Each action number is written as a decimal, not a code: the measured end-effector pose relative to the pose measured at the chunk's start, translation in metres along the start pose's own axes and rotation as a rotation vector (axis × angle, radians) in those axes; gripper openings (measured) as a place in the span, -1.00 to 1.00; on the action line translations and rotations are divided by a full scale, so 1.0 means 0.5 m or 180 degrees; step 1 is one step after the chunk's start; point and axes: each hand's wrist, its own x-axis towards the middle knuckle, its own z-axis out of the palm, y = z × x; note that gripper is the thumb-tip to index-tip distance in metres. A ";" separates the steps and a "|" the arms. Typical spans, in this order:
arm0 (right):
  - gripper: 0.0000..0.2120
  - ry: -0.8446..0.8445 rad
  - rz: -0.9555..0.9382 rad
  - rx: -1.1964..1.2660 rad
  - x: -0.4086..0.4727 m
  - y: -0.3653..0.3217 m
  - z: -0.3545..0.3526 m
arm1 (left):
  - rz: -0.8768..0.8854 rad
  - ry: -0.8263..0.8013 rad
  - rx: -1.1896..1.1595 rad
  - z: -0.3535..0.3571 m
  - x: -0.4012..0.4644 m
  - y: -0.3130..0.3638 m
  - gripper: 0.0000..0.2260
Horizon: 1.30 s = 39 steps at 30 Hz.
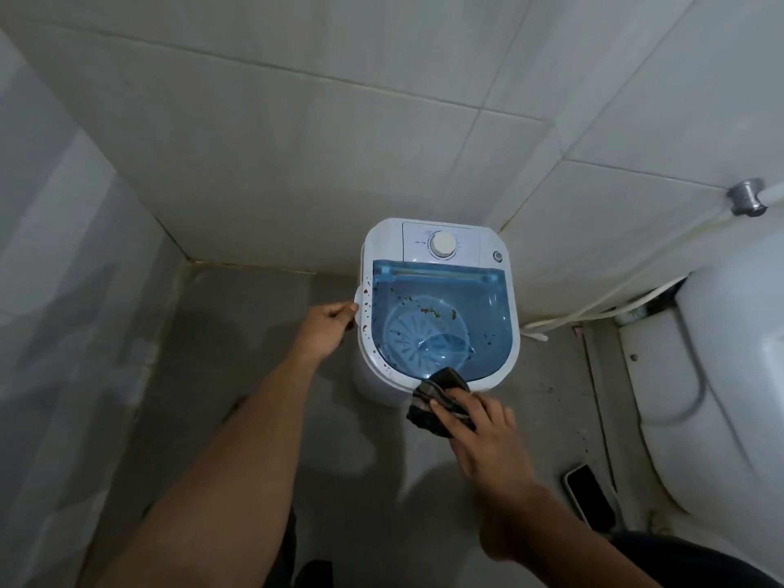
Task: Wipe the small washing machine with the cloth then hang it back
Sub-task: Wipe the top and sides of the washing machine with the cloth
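Note:
A small white washing machine (449, 244) stands on the floor against the tiled wall, with a clear blue lid (441, 320) and a round white dial at its back. Dark specks dot the lid and the left rim. My left hand (329, 326) grips the white handle on the machine's left side. A dark folded cloth (437, 401) is pressed on the front rim of the machine by my right hand (483, 439), whose fingers lie over it.
A white toilet (721, 375) fills the right side, with white hoses (594, 307) running along the wall to a metal fitting (746, 197). A dark phone (589, 496) lies on the floor beside the toilet. Tiled walls close in at the left and back.

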 end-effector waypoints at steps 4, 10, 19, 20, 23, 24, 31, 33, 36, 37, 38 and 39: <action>-0.42 -0.0033 -0.0363 -0.0040 0.070 -0.056 0.001 | -0.0016 -0.0098 -0.0030 -0.013 0.014 -0.012 -0.73; -0.49 -0.0239 -0.0725 -0.0117 0.199 -0.103 -0.011 | -0.0501 -0.0448 -0.0618 -0.038 0.016 -0.028 -0.73; -0.55 -0.0399 -0.0309 -0.0460 0.495 -0.082 -0.051 | -0.0705 0.0029 -0.1001 -0.065 0.019 -0.030 -0.70; -0.57 -0.0404 -0.0093 -0.0465 0.523 -0.069 -0.060 | -0.0678 -0.0026 -0.0941 -0.065 0.016 -0.031 -0.70; -0.58 -0.0383 0.0181 -0.0493 0.551 -0.052 -0.071 | -0.0571 -0.0123 -0.0832 -0.060 0.009 -0.030 -0.70; -0.58 -0.0379 0.0156 -0.0470 0.544 -0.054 -0.070 | -0.0533 -0.0149 -0.0856 -0.057 0.012 -0.032 -0.71; -0.54 -0.0486 -0.0651 -0.0110 0.368 -0.069 -0.061 | -0.0462 -0.0222 -0.1119 -0.034 0.021 -0.037 -0.75; -0.55 -0.0549 -0.0948 -0.0192 0.360 -0.059 -0.063 | -0.0416 -0.0240 -0.1138 -0.035 0.025 -0.041 -0.70; -0.50 -0.0585 -0.0927 -0.0409 0.436 -0.042 -0.073 | -0.0536 -0.0265 -0.1297 -0.031 0.021 -0.041 -0.76; -0.50 -0.0561 -0.0768 -0.0517 0.477 -0.036 -0.078 | -0.0535 -0.0304 -0.1275 -0.028 0.019 -0.040 -0.77; -0.51 -0.0542 -0.0568 -0.0617 0.520 -0.027 -0.082 | -0.0488 -0.0348 -0.1203 -0.026 0.016 -0.038 -0.76; -0.51 -0.0503 -0.0367 -0.0669 0.561 -0.016 -0.086 | -0.0414 -0.0385 -0.1127 -0.024 0.014 -0.037 -0.76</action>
